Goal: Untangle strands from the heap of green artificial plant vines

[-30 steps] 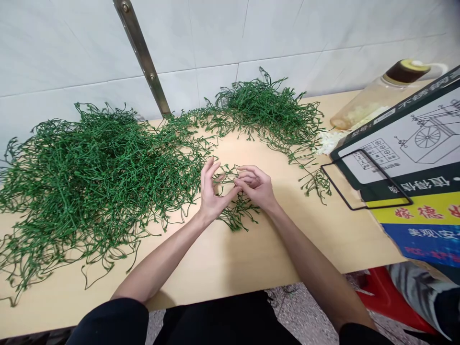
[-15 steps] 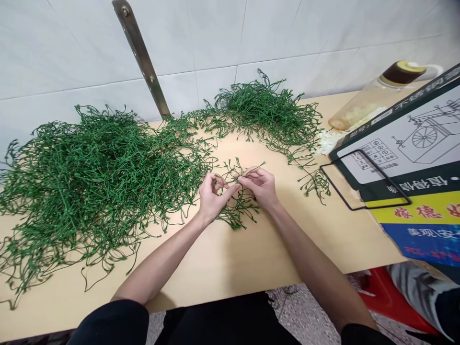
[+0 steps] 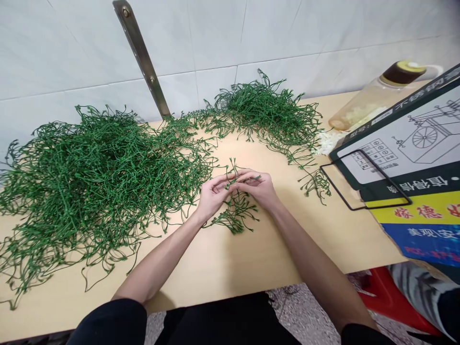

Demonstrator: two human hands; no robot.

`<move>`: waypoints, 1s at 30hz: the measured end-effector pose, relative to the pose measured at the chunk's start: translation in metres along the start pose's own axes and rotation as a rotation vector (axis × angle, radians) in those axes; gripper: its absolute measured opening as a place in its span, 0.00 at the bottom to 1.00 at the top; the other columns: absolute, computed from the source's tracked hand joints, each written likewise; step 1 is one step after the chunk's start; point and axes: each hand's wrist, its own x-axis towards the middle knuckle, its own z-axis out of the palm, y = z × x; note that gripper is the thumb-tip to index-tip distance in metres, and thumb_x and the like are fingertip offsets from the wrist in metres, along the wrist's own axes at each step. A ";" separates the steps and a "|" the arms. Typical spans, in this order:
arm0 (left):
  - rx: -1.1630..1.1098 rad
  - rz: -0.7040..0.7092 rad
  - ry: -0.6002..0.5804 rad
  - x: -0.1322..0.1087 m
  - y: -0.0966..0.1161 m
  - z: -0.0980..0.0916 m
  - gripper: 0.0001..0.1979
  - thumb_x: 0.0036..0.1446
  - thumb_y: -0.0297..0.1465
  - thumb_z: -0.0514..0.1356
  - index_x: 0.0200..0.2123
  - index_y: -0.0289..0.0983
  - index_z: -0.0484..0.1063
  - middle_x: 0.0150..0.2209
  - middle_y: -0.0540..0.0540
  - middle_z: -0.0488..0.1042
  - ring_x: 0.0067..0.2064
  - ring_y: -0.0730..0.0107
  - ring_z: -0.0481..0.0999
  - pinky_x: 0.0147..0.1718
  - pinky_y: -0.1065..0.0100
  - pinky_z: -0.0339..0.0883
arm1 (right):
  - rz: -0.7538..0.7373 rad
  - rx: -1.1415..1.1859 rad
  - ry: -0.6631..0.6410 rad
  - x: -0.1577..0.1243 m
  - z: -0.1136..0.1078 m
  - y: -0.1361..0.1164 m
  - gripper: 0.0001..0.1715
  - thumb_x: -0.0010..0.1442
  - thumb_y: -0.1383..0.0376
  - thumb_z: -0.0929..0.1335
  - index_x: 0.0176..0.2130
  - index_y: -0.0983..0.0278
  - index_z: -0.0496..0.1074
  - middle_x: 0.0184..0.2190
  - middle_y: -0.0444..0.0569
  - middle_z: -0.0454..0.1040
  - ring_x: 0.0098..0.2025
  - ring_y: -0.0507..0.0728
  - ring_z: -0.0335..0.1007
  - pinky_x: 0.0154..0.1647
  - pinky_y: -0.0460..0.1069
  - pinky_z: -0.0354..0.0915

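Near the middle of the wooden table point(image 3: 201, 268), my left hand point(image 3: 212, 194) and my right hand point(image 3: 259, 188) meet fingertip to fingertip. Both are closed on thin green stems point(image 3: 232, 179), whose forked tips stick up between the fingers. More green sprigs point(image 3: 237, 213) lie just below the hands on the table. A large heap of green plastic-looking stems point(image 3: 97, 177) spreads over the left side, close to my left hand. Behind the hands sits a smaller green pile point(image 3: 266, 110).
A metal bracket point(image 3: 143, 62) stands against the tiled wall point(image 3: 215, 33). To the right are a bottle point(image 3: 373, 96), white bits point(image 3: 327, 141), a printed box point(image 3: 424, 158) with a black wire frame point(image 3: 386, 207), and a red stool point(image 3: 388, 299). Someone's striped sleeve or trouser leg shows lower right.
The fingers of both hands have come closer together and shifted their hold on the stems. The sprigs below the hands have moved slightly down.
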 end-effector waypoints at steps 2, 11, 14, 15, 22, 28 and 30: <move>-0.001 0.002 0.019 0.000 0.000 0.000 0.19 0.44 0.39 0.72 0.37 0.35 0.79 0.39 0.41 0.82 0.34 0.68 0.80 0.31 0.70 0.74 | -0.009 0.015 0.016 0.001 0.001 0.000 0.13 0.42 0.59 0.80 0.27 0.61 0.80 0.35 0.49 0.79 0.38 0.56 0.76 0.41 0.53 0.75; -0.127 -0.108 0.030 0.000 0.001 0.001 0.25 0.44 0.37 0.73 0.44 0.34 0.73 0.28 0.48 0.80 0.29 0.74 0.78 0.27 0.75 0.68 | 0.081 0.097 0.190 0.004 0.003 0.001 0.25 0.34 0.60 0.82 0.33 0.62 0.75 0.23 0.41 0.77 0.27 0.51 0.75 0.37 0.48 0.75; -0.139 -0.119 0.024 0.000 0.001 0.002 0.27 0.43 0.36 0.73 0.46 0.36 0.69 0.32 0.46 0.81 0.29 0.75 0.78 0.28 0.75 0.69 | 0.091 0.080 0.202 0.006 0.001 0.004 0.25 0.33 0.58 0.82 0.31 0.63 0.76 0.23 0.41 0.77 0.26 0.50 0.74 0.36 0.47 0.74; -0.143 -0.110 0.031 0.000 0.000 0.002 0.27 0.42 0.35 0.73 0.45 0.37 0.67 0.33 0.46 0.82 0.27 0.76 0.77 0.27 0.75 0.69 | 0.088 0.074 0.202 0.006 0.001 0.005 0.24 0.33 0.58 0.82 0.29 0.63 0.76 0.24 0.42 0.77 0.27 0.50 0.74 0.36 0.47 0.74; -0.135 -0.070 0.071 -0.003 0.000 0.005 0.28 0.44 0.33 0.72 0.38 0.41 0.54 0.41 0.43 0.83 0.24 0.83 0.70 0.27 0.78 0.63 | 0.067 0.052 0.147 0.004 0.003 0.003 0.18 0.36 0.58 0.82 0.27 0.63 0.78 0.26 0.45 0.79 0.28 0.52 0.75 0.39 0.50 0.75; -0.133 -0.120 0.068 -0.002 0.001 0.004 0.27 0.41 0.34 0.73 0.44 0.37 0.68 0.36 0.43 0.83 0.30 0.74 0.78 0.34 0.72 0.71 | 0.082 0.019 0.103 0.003 0.003 0.000 0.17 0.37 0.58 0.81 0.26 0.62 0.78 0.26 0.45 0.79 0.29 0.53 0.75 0.38 0.51 0.75; -0.102 -0.101 0.067 -0.001 -0.001 0.004 0.23 0.40 0.36 0.74 0.40 0.34 0.74 0.36 0.42 0.83 0.35 0.68 0.81 0.40 0.67 0.73 | 0.080 0.022 0.106 0.003 0.003 0.000 0.17 0.36 0.59 0.82 0.25 0.63 0.78 0.25 0.44 0.79 0.29 0.53 0.75 0.37 0.50 0.74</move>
